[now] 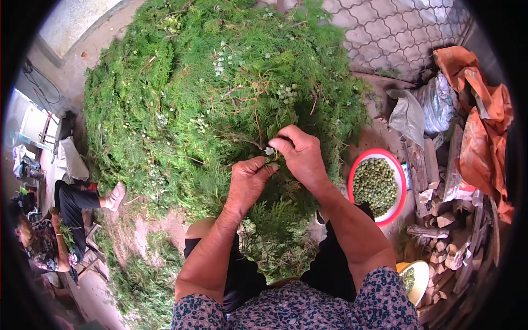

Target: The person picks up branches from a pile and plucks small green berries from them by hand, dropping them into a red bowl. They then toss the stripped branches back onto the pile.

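I watch the heap of green branches (pixel 220 99) fill the view. The red-rimmed bowl (pixel 377 152) of green cones sits just right of the heap's near edge. At that edge the left hand (pixel 248 179) clamps a sprig (pixel 273 163) and the right hand (pixel 301 157) pinches a pale cone (pixel 269 150). I judge a hard tug could tear the sprig, or flick the cone into the heap.

No legible text, apparently.

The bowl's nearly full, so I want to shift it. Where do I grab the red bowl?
Take the bowl by its red rim on the left side, coming in with your right hand. It looks wide, shallow and full of berries, so keep it level; wood scraps crowd the right side.
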The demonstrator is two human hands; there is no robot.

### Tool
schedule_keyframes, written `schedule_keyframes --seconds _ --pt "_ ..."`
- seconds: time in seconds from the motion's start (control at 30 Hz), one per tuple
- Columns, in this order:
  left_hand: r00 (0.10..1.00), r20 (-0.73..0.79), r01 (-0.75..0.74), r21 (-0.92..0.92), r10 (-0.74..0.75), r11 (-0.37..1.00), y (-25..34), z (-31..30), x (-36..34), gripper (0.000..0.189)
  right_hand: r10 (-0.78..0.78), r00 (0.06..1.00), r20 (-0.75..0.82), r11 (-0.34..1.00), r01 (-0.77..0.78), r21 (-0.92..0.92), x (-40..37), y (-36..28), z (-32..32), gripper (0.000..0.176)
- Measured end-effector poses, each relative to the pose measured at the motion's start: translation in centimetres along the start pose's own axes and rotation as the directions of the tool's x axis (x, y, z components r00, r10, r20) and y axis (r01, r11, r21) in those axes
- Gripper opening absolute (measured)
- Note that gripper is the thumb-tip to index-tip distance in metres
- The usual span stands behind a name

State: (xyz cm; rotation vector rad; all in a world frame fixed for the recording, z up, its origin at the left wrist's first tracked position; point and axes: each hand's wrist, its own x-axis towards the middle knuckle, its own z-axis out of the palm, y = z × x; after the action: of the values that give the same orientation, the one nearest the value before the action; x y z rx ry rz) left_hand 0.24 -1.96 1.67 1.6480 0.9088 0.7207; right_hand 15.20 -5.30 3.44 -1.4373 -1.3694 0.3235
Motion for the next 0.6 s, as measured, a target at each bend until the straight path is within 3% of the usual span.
schedule_keyframes --seconds 0.03,0.07,0.1,0.17,0.5,0.57,0.6 --pt "1.000 0.005 -0.024 -0.033 0.024 0.999 -0.2 -0.1 0.0 0.016 0.273 0.960 0.062 0.933 -0.280 0.225 0.0 -0.5 -0.2 0.017" --pt "1.000 0.004 -0.023 -0.033 0.024 0.999 -0.2 -0.1 0.1 0.016 0.503 0.845 0.182 0.743 -0.530 0.410 0.1 -0.7 -0.3 0.016" --pt "1.000 -0.004 0.006 -0.132 -0.006 0.991 -0.1 -0.1 0.2 0.011 0.502 0.846 0.182 0.743 -0.529 0.409 0.1 -0.7 -0.2 0.016" --pt "0.997 0.025 0.078 -0.248 -0.074 0.966 0.0 -0.3 0.2 0.005 0.586 0.744 0.320 0.428 -0.619 0.658 -0.1 -0.7 -0.2 0.020" --pt "0.983 0.055 0.184 -0.398 -0.177 0.899 0.4 -0.3 0.2 0.005 0.665 0.654 0.360 0.206 -0.624 0.754 -0.5 -0.4 0.0 0.028" --pt "0.974 0.049 0.226 -0.324 -0.222 0.919 2.1 -0.4 -0.1 0.026 0.647 0.642 0.411 -0.001 -0.538 0.843 -0.5 0.5 -0.4 0.027" --pt "0.974 0.049 0.226 -0.325 -0.223 0.918 1.7 -0.5 -0.1 0.026 0.697 0.620 0.360 -0.050 -0.459 0.887 0.3 1.2 -1.0 0.023"
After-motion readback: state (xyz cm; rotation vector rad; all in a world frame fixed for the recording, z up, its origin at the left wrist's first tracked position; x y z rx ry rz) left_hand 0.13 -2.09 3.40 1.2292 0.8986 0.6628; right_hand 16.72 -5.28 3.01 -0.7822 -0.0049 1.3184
